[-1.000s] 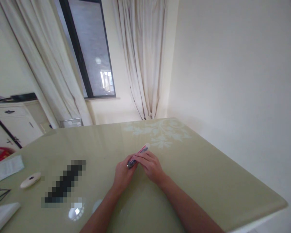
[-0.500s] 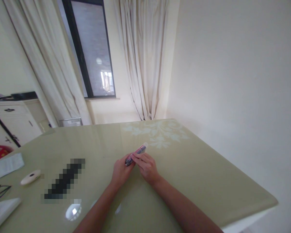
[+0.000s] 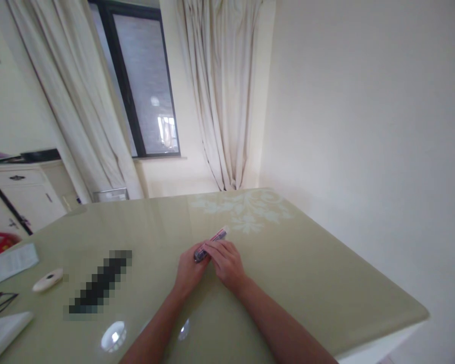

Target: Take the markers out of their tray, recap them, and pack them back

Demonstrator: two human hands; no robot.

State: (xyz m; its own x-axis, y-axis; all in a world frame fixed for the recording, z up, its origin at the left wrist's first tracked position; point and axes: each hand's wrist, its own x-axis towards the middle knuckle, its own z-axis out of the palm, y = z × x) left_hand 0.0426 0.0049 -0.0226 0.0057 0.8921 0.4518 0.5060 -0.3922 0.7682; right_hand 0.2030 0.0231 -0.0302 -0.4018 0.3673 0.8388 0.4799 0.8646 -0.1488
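Over the middle of the table (image 3: 311,283), both my hands are closed around a slim, dark pack with a red stripe (image 3: 220,234). A clear, see-through part shows at its far end, which points up and to the right. My left hand (image 3: 190,266) grips the near end from the left and below. From the right, the fingers of my right hand (image 3: 228,264) press on top of it. My hands cover the pack's middle, and its exact kind is too small to make out.
To the left lie a blurred-out dark object (image 3: 102,283), a white oval device (image 3: 48,280), glasses (image 3: 0,304), a pale sheet (image 3: 13,264) and a white object (image 3: 5,333). A red item (image 3: 0,244) sits by the cabinet (image 3: 23,202). A wall (image 3: 364,126) borders the right side.
My right fingers have slid a little and now lie flatter over the pack, covering more of its middle. The whole view has shifted slightly with my head.
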